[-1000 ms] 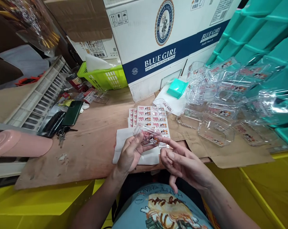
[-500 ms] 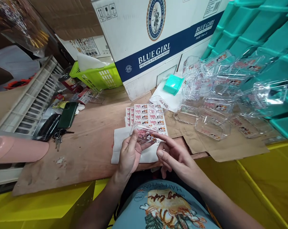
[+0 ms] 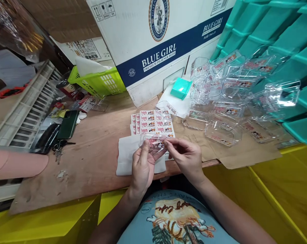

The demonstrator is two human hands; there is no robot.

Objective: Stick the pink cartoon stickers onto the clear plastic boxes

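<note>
My left hand point(image 3: 143, 164) is closed on a small clear plastic lid point(image 3: 154, 150), thumb on top and fingers beneath. On the lid shows a sticker point(image 3: 159, 145) with pink lettering and a calico cat. My right hand point(image 3: 185, 154) pinches the lid's right edge between thumb and forefinger, at the end of the sticker. Just beyond the hands lie sheets of the same cat stickers point(image 3: 157, 122), stacked unevenly. A white backing paper point(image 3: 125, 156) lies under and left of the hands.
Clear lids with cat stickers point(image 3: 223, 130) pile up at the right, beside stacked teal boxes point(image 3: 270, 37). A small teal box point(image 3: 181, 88) rests on white paper. Behind stands a white beer carton point(image 3: 133, 40). Leftward are a green basket point(image 3: 97, 79), phone point(image 3: 69, 124), keys point(image 3: 58, 150) and pink bottle point(image 3: 18, 164).
My right hand's fingers, spread with the forefinger touching the lid, have closed into a pinch at its right edge. The left hand still holds the lid. The view has shifted slightly.
</note>
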